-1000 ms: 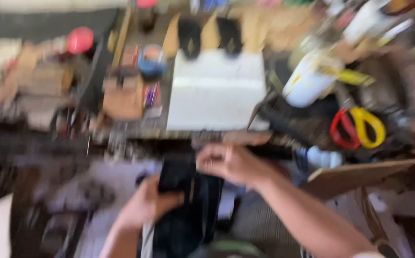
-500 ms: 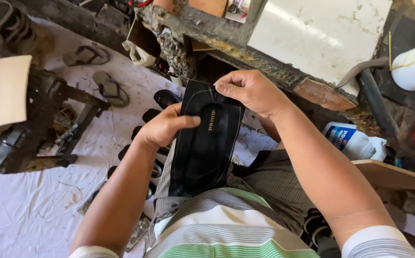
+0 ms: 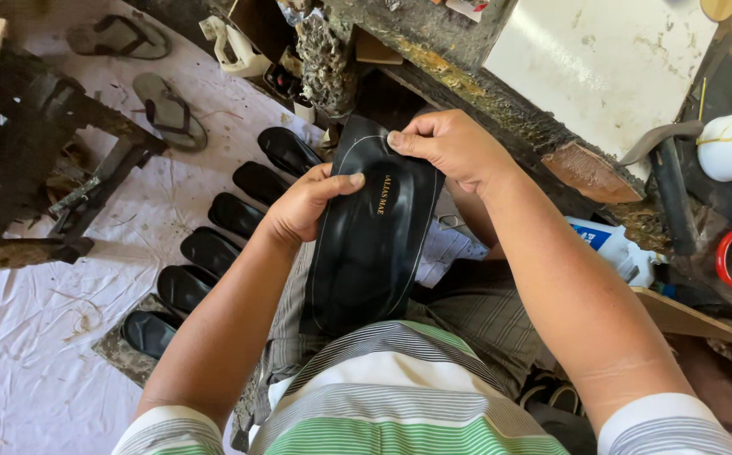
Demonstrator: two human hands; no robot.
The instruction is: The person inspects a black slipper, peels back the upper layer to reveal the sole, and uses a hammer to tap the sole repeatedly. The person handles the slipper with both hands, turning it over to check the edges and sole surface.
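Held over the lap at frame centre: a long black leather insole with pale stitched edging (image 3: pixel 372 244), heel end resting against the striped shirt. Left hand (image 3: pixel 302 206) at 9 o'clock of the insole, grip closed on its left edge, thumb flat on top. Right hand (image 3: pixel 454 152) at 12 o'clock, grip pinching the toe edge. Row of black oval sole pieces (image 3: pixel 214 244) on white floor cloth (image 3: pixel 20 354) at 9 o'clock, just beside the left forearm. Rough dark desk edge (image 3: pixel 501 93) close behind the toe end. Open cloth at 8 o'clock.
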